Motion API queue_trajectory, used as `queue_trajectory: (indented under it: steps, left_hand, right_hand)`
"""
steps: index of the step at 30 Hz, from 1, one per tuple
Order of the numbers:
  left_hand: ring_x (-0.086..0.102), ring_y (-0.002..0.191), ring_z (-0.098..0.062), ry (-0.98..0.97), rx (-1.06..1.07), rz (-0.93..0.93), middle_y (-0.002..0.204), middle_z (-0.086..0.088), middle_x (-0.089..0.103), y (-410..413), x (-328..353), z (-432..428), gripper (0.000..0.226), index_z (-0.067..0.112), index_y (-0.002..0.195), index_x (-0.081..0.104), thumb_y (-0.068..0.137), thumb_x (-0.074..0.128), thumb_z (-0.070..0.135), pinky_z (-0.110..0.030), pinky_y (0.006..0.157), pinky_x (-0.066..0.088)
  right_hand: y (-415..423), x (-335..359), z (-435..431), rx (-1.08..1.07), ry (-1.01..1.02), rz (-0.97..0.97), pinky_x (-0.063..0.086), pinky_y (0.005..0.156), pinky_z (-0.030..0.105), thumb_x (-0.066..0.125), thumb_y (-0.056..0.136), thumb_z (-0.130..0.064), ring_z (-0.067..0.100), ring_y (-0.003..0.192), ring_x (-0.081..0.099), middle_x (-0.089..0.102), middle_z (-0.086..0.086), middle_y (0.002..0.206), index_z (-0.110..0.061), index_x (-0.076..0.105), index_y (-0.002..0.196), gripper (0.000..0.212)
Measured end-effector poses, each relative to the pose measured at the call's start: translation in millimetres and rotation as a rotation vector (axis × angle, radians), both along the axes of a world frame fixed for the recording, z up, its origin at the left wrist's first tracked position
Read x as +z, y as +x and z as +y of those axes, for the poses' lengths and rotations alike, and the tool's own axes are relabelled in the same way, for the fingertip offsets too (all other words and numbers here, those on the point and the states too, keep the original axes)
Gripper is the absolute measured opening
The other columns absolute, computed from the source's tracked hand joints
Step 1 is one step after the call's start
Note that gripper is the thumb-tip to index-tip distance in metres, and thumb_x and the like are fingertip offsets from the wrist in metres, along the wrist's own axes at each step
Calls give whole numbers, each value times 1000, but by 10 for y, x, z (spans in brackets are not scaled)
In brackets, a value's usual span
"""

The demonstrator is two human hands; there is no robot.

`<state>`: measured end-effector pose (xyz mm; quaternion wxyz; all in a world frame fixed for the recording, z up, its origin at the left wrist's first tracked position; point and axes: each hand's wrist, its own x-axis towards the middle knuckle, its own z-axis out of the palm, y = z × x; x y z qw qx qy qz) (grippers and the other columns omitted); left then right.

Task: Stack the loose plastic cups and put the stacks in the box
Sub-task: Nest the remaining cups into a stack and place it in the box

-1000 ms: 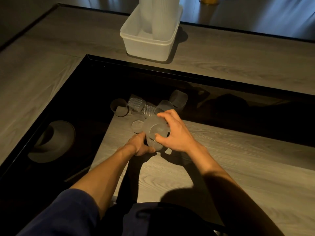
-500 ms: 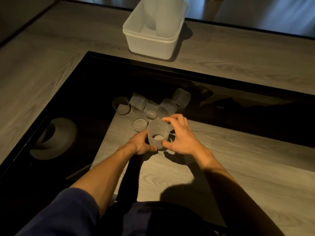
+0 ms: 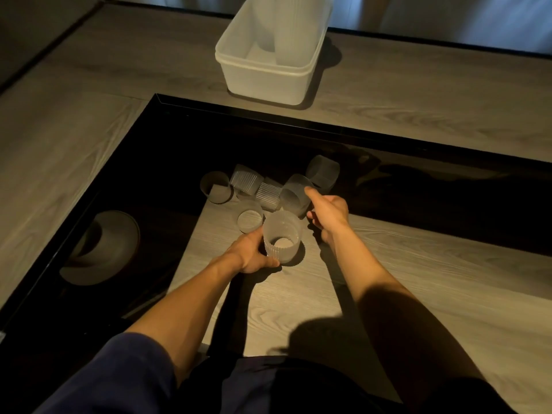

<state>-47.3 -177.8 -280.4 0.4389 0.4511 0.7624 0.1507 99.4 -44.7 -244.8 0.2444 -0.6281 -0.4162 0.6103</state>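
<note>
My left hand (image 3: pixel 252 254) grips a short stack of ribbed translucent cups (image 3: pixel 282 239), standing upright on the table. My right hand (image 3: pixel 328 213) reaches past it, fingers apart, its fingertips touching a loose cup lying on its side (image 3: pixel 294 196). Several more loose cups lie behind: one upright (image 3: pixel 249 220), ribbed ones (image 3: pixel 246 180) (image 3: pixel 269 193), one at far right (image 3: pixel 323 171) and one at far left (image 3: pixel 215 190). The white plastic box (image 3: pixel 263 76) stands at the far edge with tall cup stacks (image 3: pixel 286 31) inside it.
The cups sit on a glossy black glass panel (image 3: pixel 418 186) set in a grey wood-grain table (image 3: pixel 418 103). A round lamp reflection (image 3: pixel 101 243) shows in the glass at left. My dark-sleeved left arm (image 3: pixel 119 372) fills the lower left.
My right hand has let go of the stack after seating a cup on it and moved forward to the cup lying on its side. My left hand stays on the stack.
</note>
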Motion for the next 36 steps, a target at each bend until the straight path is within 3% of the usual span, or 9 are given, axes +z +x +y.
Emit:
queue_trajectory:
  steps: [3, 6, 12, 17, 20, 22, 26, 31, 36]
  left_hand:
    - [50, 132, -27, -5, -20, 1, 140, -3, 55, -20, 14, 6, 84, 28, 145, 41, 75, 87, 27, -48, 112, 42]
    - [50, 131, -26, -7, -23, 4, 139, -2, 56, -41, 20, 13, 82, 29, 144, 42, 76, 87, 28, -48, 111, 42]
    - [50, 131, -26, -15, -25, 3, 138, -3, 56, -55, 28, 33, 79, 26, 143, 43, 77, 86, 26, -47, 112, 42]
    - [51, 130, -26, -16, -19, 3, 136, -1, 58, -52, 14, 28, 80, 27, 143, 44, 75, 87, 28, -47, 112, 42]
    - [50, 131, -26, -4, -20, 8, 137, -2, 57, -44, 13, 24, 80, 28, 144, 43, 76, 86, 28, -47, 112, 41]
    - [51, 130, -26, 1, -17, 16, 136, -2, 57, -38, 2, 21, 79, 28, 143, 44, 76, 86, 29, -47, 111, 42]
    - [52, 128, -25, 7, -5, 16, 134, 0, 59, -22, -8, 22, 77, 30, 141, 45, 76, 86, 28, -47, 110, 43]
    - [54, 126, -25, 8, 3, 34, 134, 1, 60, 0, -11, 11, 74, 30, 140, 47, 77, 86, 28, -46, 108, 44]
    - [53, 128, -25, -7, -5, 57, 136, -1, 58, 14, -27, 22, 72, 25, 139, 48, 77, 85, 29, -44, 109, 45]
  right_hand:
    - [-151, -12, 61, -60, -5, -8, 45, 76, 32, 81, 80, -52, 17, 86, 61, 64, 0, 94, -11, 61, 109, 54]
    - [-252, -70, 112, -68, -17, -80, 48, 84, 36, 83, 74, -58, 22, 102, 60, 64, 2, 109, -13, 60, 121, 69]
    - [-309, -89, 184, -22, 38, -195, 57, 92, 44, 82, 75, -51, 27, 103, 66, 70, 8, 111, -9, 69, 113, 58]
    - [-229, 10, 94, -64, 48, 12, 52, 70, 29, 79, 84, -31, 21, 96, 68, 70, 7, 102, -6, 64, 114, 42]
    - [-125, 186, -82, -24, 70, 164, 56, 86, 30, 76, 88, -22, 17, 108, 64, 66, 4, 119, -10, 53, 138, 57]
    - [-13, 273, -181, 29, 137, 220, 55, 97, 30, 75, 88, -16, 12, 112, 62, 61, 0, 129, -13, 43, 149, 69]
    - [212, 372, -328, 248, 378, 176, 56, 94, 22, 76, 86, -6, 12, 125, 55, 48, 2, 142, -16, 42, 152, 74]
    - [384, 338, -470, 551, 619, 46, 53, 100, 28, 79, 81, -12, 7, 126, 52, 51, -4, 136, -23, 52, 139, 65]
    - [378, 313, -564, 739, 723, -128, 38, 92, 14, 80, 78, -21, -3, 118, 47, 49, -15, 129, -31, 47, 140, 71]
